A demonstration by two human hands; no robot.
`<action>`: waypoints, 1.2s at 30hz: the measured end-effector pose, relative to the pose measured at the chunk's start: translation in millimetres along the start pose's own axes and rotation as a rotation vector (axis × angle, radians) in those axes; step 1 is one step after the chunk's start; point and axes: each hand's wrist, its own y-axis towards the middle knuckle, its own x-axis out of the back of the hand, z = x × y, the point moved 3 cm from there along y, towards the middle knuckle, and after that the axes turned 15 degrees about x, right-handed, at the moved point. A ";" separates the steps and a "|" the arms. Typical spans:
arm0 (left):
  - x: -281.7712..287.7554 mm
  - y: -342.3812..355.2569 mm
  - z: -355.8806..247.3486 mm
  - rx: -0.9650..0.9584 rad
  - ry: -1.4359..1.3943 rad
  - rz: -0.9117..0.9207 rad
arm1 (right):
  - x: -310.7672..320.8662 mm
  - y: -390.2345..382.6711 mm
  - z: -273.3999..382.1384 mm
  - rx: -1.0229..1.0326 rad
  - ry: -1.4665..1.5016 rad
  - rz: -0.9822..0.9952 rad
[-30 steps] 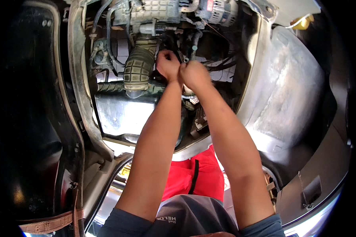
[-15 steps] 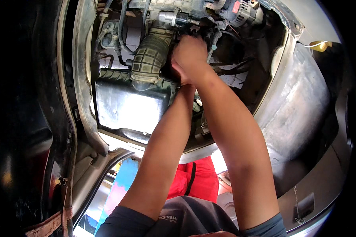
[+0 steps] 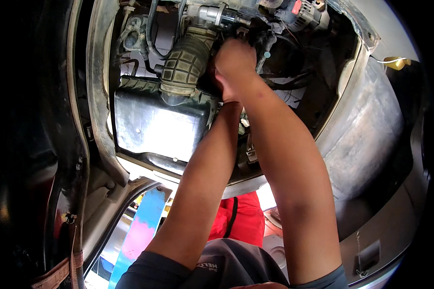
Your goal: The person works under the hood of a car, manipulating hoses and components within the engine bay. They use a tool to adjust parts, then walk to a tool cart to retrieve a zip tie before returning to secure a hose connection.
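Both my arms reach into an engine bay, with the wrists close together beside a ribbed rubber air intake hose (image 3: 183,67). My right hand (image 3: 236,60) is uppermost, its back toward me. Its fingers bend down out of sight among dark parts below a silver metal cylinder-shaped part (image 3: 212,14). Under the right wrist lies my left hand (image 3: 225,88), of which only a small strip shows. What either hand touches or holds is hidden. A black air filter box (image 3: 161,120) sits left of my left forearm, joined to the hose.
An alternator (image 3: 306,17) stands at the far right of the bay, near thin hoses and wires. The grey body edge (image 3: 345,91) frames the bay on the right. Red cloth (image 3: 246,214) and a blue and pink panel (image 3: 142,229) show below, between and beside my arms.
The view has shifted slightly, so the engine parts sit a little higher in the picture. Both hands stay at the same spot beside the hose.
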 end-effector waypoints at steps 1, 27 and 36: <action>1.7 0.4 -1.1 -0.011 0.004 -0.013 | 6.3 -1.0 0.8 -0.006 0.039 0.029; 15.5 9.3 -36.2 -0.421 0.879 -0.524 | 40.8 -37.3 -21.0 0.304 0.360 -0.209; -31.7 -7.5 -53.4 -0.042 0.810 -0.630 | 60.0 -80.4 -20.6 0.237 0.291 -0.328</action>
